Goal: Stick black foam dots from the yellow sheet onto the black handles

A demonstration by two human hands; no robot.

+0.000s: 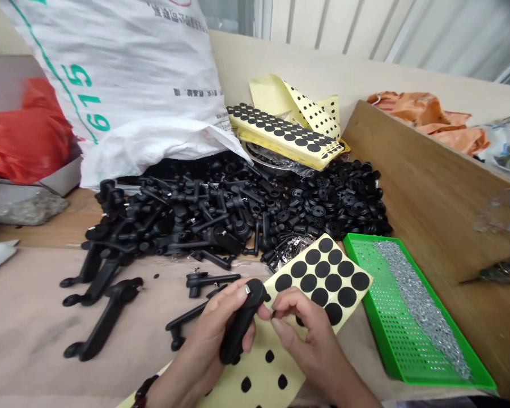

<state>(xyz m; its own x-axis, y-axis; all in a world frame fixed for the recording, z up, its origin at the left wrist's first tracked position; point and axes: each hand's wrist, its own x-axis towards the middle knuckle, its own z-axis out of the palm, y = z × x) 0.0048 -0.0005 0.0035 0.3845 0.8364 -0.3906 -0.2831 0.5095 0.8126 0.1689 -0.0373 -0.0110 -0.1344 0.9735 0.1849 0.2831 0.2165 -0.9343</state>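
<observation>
On bench cloth point(25, 334), L hand point(199, 340) gripping blk plastic handle point(240, 320), R hand point(310, 340) pinched at dot sheet point(323, 277).

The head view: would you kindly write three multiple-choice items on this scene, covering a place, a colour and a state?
1. Where is the tray relative to the sheet? A) left of it B) right of it C) under it
2. What colour are the sheet's dots? A) black B) red C) white
3. What is the left hand doing? A) resting flat B) touching the tray C) gripping a black handle

1 B: the tray lies to the sheet's right.
2 A: the round dots show black on yellow.
3 C: its fingers wrap the handle.
</observation>
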